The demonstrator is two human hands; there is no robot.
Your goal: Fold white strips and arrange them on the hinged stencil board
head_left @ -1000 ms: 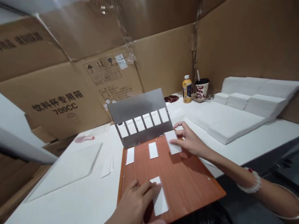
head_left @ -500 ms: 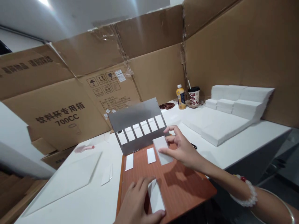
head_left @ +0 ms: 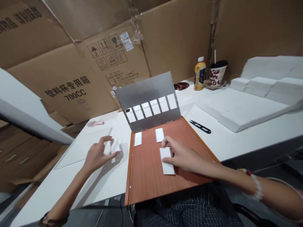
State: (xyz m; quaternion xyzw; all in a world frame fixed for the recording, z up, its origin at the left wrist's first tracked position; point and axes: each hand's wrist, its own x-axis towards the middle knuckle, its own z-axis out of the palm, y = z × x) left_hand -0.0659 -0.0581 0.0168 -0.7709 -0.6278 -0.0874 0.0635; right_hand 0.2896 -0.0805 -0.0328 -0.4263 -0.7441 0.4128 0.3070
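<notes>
My left hand (head_left: 99,154) is over the white table, left of the board, with thumb and forefinger curved around a small white card (head_left: 115,145). Blur hides that card's exact edges. My right hand (head_left: 177,154) pinches another white card (head_left: 168,168) by its right side, low over the reddish-brown wooden board (head_left: 146,176). Two narrow white cards lie farther back on the board, one card (head_left: 138,138) at the left and the other card (head_left: 159,135) near my right fingers. A grey plate (head_left: 149,86) with a row of rectangular openings stands tilted up at the board's far edge.
Black thread snips (head_left: 200,126) lie right of the board. White foam sheets (head_left: 248,116) are stacked at the right, near a yellow bottle (head_left: 200,74) and a lidded cup (head_left: 217,74). A pale flat sheet (head_left: 80,148) lies at the left. Cardboard walls (head_left: 175,41) stand behind.
My left hand has moved from the board's front to the table at its left. My right hand has lowered its card toward the board. The camera view has tilted downward.
</notes>
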